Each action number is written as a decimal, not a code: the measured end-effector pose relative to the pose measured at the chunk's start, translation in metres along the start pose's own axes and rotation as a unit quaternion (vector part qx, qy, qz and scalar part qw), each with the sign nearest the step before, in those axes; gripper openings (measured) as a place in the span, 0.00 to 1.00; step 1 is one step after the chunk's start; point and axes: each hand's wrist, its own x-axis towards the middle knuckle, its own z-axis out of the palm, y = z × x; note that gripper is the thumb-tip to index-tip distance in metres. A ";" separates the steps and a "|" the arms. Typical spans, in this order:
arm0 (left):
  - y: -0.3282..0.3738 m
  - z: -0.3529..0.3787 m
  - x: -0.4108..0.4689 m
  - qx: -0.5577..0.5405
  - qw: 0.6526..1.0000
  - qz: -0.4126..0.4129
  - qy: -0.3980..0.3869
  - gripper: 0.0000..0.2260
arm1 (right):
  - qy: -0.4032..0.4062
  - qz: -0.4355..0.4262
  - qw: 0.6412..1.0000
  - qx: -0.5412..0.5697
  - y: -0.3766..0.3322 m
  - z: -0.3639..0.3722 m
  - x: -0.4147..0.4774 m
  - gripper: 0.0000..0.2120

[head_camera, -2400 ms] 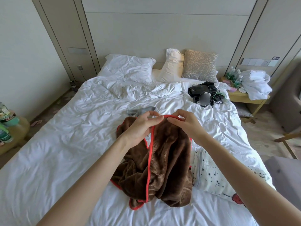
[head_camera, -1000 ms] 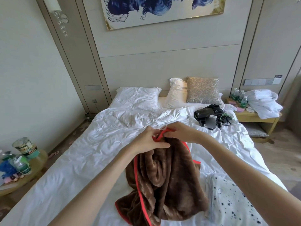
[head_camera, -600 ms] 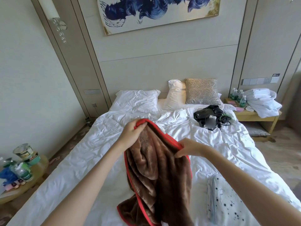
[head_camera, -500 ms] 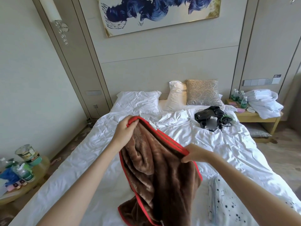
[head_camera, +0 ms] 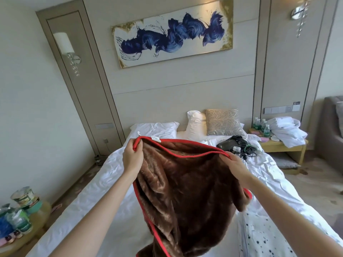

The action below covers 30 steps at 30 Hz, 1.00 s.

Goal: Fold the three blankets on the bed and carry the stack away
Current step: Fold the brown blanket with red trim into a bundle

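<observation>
2 hands [head_camera: 132, 156] [head_camera: 234, 166] spread wider, 1 brown blanket [head_camera: 185, 186]

Both hands up: left hand [head_camera: 132, 158] and right hand [head_camera: 234, 166] grip the red trim of the brown fleece blanket [head_camera: 187, 190], spread above the white bed [head_camera: 104, 184]. A black-spotted white blanket [head_camera: 259, 236] lies lower right.

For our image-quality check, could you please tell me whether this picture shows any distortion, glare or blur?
Head view: wide-angle distortion leans the left wall panel. Head view: a light spot glares at the top of the painting. Head view: the brown blanket, left hand and right hand are sharp, softly lit.
</observation>
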 end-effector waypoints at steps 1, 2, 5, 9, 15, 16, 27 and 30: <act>0.011 -0.002 -0.001 -0.009 1.000 0.004 0.007 0.10 | 0.003 -0.009 0.999 0.035 -0.021 -0.001 -0.005 0.08; 0.024 -0.005 -0.003 -0.017 1.000 0.010 0.014 0.10 | 0.006 -0.020 0.998 0.058 -0.045 -0.003 -0.012 0.08; 0.075 -0.018 -0.011 -0.042 0.998 0.046 0.029 0.11 | 0.015 -0.053 0.991 0.121 -0.118 -0.006 -0.042 0.07; 0.159 -0.052 -0.030 -0.084 0.987 0.120 0.070 0.11 | 0.011 -0.103 0.981 0.166 -0.206 -0.021 -0.094 0.07; 0.284 -0.122 -0.086 -0.128 0.965 0.211 0.090 0.09 | 0.035 -0.180 0.959 0.217 -0.322 -0.063 -0.203 0.13; 0.302 -0.134 -0.096 -0.131 0.961 0.225 0.094 0.09 | 0.040 -0.192 0.954 0.226 -0.338 -0.070 -0.221 0.14; 0.368 -0.200 -0.158 -0.170 0.948 0.251 0.093 0.10 | 0.096 -0.237 0.936 0.242 -0.415 -0.118 -0.335 0.13; 0.335 -0.184 -0.158 -0.170 0.960 0.213 0.063 0.11 | 0.113 -0.202 0.943 0.240 -0.391 -0.118 -0.324 0.11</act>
